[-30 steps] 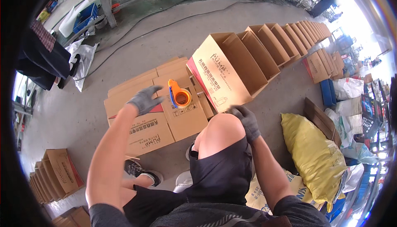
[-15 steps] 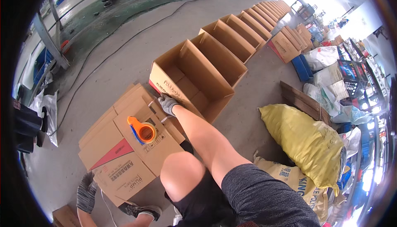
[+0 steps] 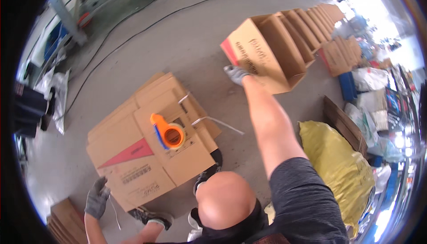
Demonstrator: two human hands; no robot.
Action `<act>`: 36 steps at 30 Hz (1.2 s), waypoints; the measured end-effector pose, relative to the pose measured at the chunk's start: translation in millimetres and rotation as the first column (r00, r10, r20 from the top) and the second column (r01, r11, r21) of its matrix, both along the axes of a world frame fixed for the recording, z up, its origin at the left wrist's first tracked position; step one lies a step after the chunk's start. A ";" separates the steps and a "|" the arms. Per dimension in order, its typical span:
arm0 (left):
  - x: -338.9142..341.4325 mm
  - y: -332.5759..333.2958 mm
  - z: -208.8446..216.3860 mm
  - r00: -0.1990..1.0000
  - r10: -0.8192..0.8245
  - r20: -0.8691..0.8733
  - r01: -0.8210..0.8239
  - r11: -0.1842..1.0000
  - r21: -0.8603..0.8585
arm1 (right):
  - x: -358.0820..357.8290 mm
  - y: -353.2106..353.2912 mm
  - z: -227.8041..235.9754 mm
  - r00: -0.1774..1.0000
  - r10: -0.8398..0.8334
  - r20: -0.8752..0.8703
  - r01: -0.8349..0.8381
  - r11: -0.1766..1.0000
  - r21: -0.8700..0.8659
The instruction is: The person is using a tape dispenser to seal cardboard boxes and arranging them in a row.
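Right hand, head view: the gloved right hand [image 3: 236, 74] reached forward and was against the printed outer face of the nearest open carton [image 3: 260, 62], close to its lower edge; its fingers were blurred, so whether they gripped the cardboard could not be told.
Left hand: the gloved left hand [image 3: 96, 198] was loosely open, fingers a little bent, with nothing seen in it, just beside the near left corner of the flattened cartons.
Open cartons: the nearest one stood at the front of a row, mouth upward, the others receding behind it.
Flattened cartons [image 3: 142, 168]: stacked on the floor before the person, printed side up.
Tape dispenser [image 3: 163, 127]: orange and blue, it lay on that stack.
White strap [image 3: 218, 122]: it ran from the stack's right side onto the floor.
Right side: a full yellow sack [image 3: 336, 168] lay near a brown board [image 3: 344, 126].
Bin: a blue bin [image 3: 347, 86] stood beyond the board.
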State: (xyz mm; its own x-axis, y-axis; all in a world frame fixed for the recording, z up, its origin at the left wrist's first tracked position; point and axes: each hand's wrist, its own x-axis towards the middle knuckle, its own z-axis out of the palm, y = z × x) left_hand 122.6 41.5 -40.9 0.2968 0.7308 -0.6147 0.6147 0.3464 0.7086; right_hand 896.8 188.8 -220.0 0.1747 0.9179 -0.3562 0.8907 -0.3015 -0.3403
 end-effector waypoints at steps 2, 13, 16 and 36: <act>-51.9 -29.7 26.8 0.985 0.050 -0.165 -0.054 0.998 -0.024 | -120.6 -2.2 17.7 0.996 -0.050 -0.079 0.054 0.997 0.061; -136.7 -16.5 -138.7 0.784 0.222 -0.580 -0.150 0.974 0.170 | -351.6 -79.6 207.9 0.783 0.586 -0.208 -0.622 0.749 -0.227; -157.1 -44.7 -172.2 0.820 0.348 -0.454 -0.285 0.937 0.202 | -428.4 -97.3 200.2 0.603 0.785 -0.145 -0.759 0.508 -0.407; -224.9 35.8 -11.9 0.577 0.782 0.236 -0.783 0.446 0.433 | -428.9 -135.6 68.4 0.910 0.308 0.277 -0.197 0.910 -0.364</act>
